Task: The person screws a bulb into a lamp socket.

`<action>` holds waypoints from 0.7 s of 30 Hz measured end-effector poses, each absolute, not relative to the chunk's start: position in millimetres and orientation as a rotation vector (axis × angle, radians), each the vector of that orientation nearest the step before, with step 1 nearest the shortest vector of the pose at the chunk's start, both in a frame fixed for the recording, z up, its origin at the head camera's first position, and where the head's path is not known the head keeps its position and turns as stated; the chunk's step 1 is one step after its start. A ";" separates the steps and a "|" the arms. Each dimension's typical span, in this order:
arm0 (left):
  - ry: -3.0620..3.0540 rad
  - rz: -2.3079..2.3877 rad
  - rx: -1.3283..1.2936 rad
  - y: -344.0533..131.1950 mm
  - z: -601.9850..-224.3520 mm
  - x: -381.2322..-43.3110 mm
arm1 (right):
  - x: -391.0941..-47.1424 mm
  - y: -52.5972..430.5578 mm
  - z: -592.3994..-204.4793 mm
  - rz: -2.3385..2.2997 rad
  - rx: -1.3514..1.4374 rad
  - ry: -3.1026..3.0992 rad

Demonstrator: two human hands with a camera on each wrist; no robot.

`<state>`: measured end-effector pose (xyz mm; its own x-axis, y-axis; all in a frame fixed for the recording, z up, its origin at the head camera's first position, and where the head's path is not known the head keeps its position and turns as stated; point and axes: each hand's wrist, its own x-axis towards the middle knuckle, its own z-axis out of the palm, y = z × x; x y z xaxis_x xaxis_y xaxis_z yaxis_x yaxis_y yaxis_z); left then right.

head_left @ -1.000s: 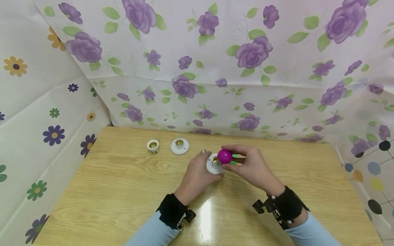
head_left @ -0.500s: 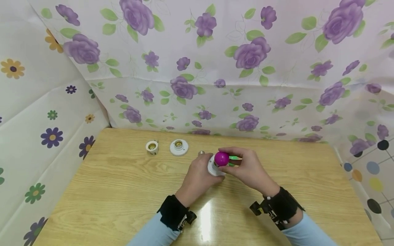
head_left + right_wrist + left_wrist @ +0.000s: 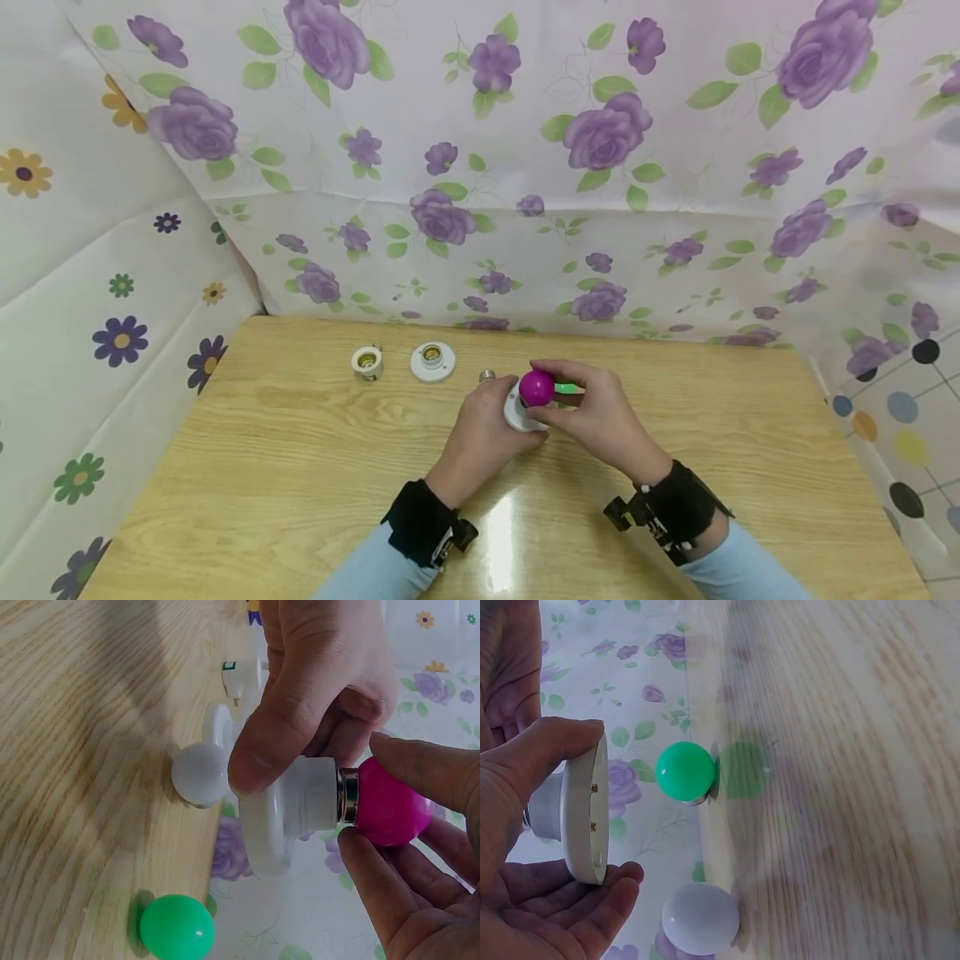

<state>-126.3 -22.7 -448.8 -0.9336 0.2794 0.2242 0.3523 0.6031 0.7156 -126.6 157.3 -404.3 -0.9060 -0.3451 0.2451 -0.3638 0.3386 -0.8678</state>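
My left hand (image 3: 480, 429) grips a white round-based lamp socket (image 3: 311, 796) by its disc, thumb on one side and fingers on the other. With thumb and fingertips, my right hand (image 3: 600, 412) pinches a magenta light bulb (image 3: 390, 806). The bulb's metal screw base sits at the socket's mouth, in line with it, and some of the metal still shows in the right wrist view. Both are held above the table. In the left wrist view the socket's flat back, with two small screws, faces the camera, and the magenta bulb is hidden.
A green bulb (image 3: 685, 771) and a white bulb (image 3: 700, 919) lie on the wooden table (image 3: 315, 467) beyond the hands. Farther left stand a small white socket (image 3: 367, 363) and another disc-based socket (image 3: 432, 363). A flowered sheet (image 3: 480, 167) hangs behind the table.
My right hand has brought the magenta bulb left, from beside the socket's opening to over its mouth. The left hand keeps its grip on the socket. The head view has shifted slightly.
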 end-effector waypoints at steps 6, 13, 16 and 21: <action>-2.709 -1.293 -0.540 -24.4 -448.1 -126.2 | -126.8 158.0 -404.8 1.684 0.701 -2.542; -2.713 -1.308 -0.508 -31.1 -447.0 -126.8 | -129.6 163.2 -404.0 1.708 0.728 -2.547; -2.729 -1.289 -0.512 -33.1 -446.3 -128.3 | -131.5 165.8 -403.2 1.713 0.762 -2.540; -2.747 -1.294 -0.545 -33.5 -445.6 -130.6 | -133.1 169.7 -402.8 1.732 0.823 -2.531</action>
<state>-130.6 -33.5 -445.6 -0.9361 0.2905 0.1982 0.3379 0.5864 0.7362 -133.1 169.7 -402.8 -0.8652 -0.4314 0.2556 -0.3945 0.2709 -0.8781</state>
